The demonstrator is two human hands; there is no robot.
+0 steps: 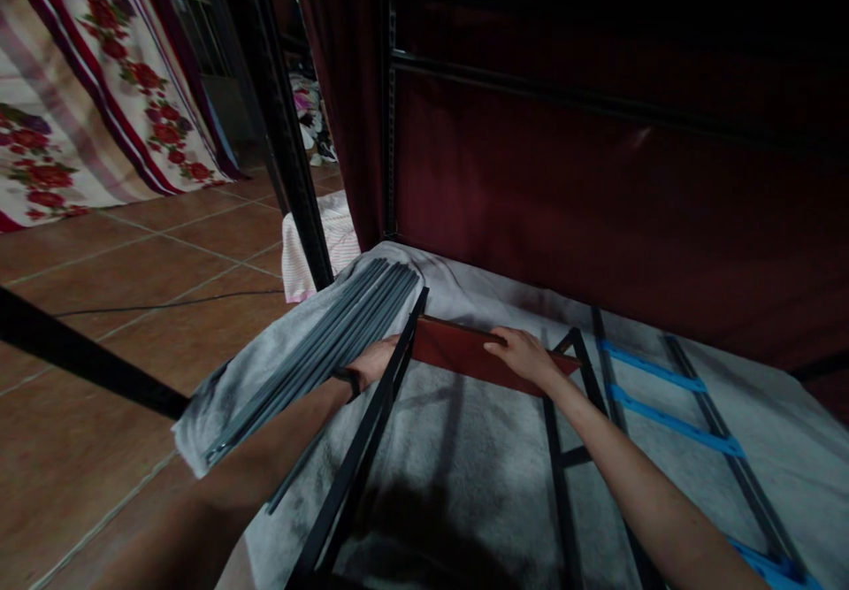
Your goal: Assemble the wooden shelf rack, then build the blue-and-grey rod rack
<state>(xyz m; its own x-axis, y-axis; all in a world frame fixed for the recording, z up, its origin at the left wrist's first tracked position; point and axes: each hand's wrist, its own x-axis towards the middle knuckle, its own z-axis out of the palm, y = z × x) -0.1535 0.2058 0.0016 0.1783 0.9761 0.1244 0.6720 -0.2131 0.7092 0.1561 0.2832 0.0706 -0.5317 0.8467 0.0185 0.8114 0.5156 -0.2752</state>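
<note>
A reddish-brown board (457, 356) spans between two dark metal side frames, the left frame (371, 426) and the right frame (557, 466). My right hand (521, 356) is closed over the board's upper edge, near its right end. At the board's left end, my left hand (372, 362) is up against the outer side of the left frame. Its fingers are mostly hidden behind that frame, so their grip does not show. A dark band (348, 382) circles my left wrist. Just beside this hand lies a bundle of grey rods (325, 347).
Light cloth (464, 440) covers the surface below. At right lie dark bars with blue crosspieces (669, 422). Dark rack posts (285, 121) and a maroon curtain (563, 192) border the space. A thin cable (165, 305) crosses the tiled floor (133, 272) beside a floral cloth (99, 86).
</note>
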